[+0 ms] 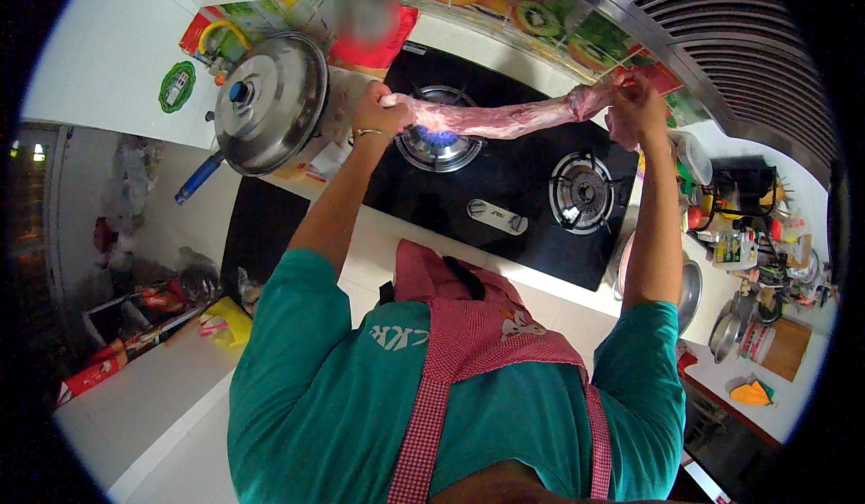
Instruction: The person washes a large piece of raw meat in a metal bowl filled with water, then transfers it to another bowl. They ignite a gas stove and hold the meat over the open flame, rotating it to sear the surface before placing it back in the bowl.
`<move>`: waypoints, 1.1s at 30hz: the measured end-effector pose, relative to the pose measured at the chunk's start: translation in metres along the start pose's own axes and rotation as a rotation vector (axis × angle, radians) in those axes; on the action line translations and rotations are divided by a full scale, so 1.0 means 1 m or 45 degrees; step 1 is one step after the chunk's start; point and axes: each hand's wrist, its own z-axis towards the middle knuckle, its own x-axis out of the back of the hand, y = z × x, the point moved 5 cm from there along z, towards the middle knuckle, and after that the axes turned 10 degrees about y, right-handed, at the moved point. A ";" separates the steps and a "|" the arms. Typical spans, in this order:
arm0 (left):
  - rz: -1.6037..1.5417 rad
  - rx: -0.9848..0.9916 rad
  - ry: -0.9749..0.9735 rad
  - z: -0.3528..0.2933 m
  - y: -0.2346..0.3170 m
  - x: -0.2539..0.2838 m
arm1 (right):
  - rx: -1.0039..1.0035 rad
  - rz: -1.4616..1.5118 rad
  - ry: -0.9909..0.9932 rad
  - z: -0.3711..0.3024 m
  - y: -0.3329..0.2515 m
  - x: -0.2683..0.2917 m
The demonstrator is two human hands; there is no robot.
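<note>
A long, pinkish piece of raw meat is stretched nearly level above the black glass gas hob. At its left end, my left hand is closed round it, with a pale, bone-like tip showing by the fingers. My right hand grips the other end, where a loose flap of meat hangs down. Under the left part of the meat, the left burner burns with a blue flame. The right burner shows no flame.
A lidded steel pan with a blue handle stands left of the hob. A range hood overhangs the far right. Bottles, pans and jars crowd the right counter. A yellow bag lies at lower left.
</note>
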 end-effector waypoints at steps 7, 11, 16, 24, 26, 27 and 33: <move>0.132 -0.005 0.089 0.010 0.002 0.039 | -0.054 0.152 -0.085 0.001 0.002 -0.030; 0.196 -0.302 0.259 0.021 0.003 0.066 | -0.006 0.117 -0.064 -0.002 -0.015 -0.043; -0.100 -0.030 0.140 0.036 -0.008 0.085 | 0.026 0.197 -0.090 -0.002 -0.015 -0.068; 0.186 -0.157 0.283 0.026 0.027 0.109 | -0.071 0.287 -0.116 -0.005 -0.003 -0.108; 0.239 -0.211 0.326 0.026 0.031 0.113 | -0.079 0.253 -0.103 -0.009 -0.005 -0.113; 0.311 -0.296 0.360 0.025 0.041 0.114 | -0.087 0.255 -0.105 -0.010 -0.002 -0.116; 0.221 -0.234 0.299 0.016 0.073 0.121 | -0.106 0.277 -0.110 -0.016 -0.002 -0.131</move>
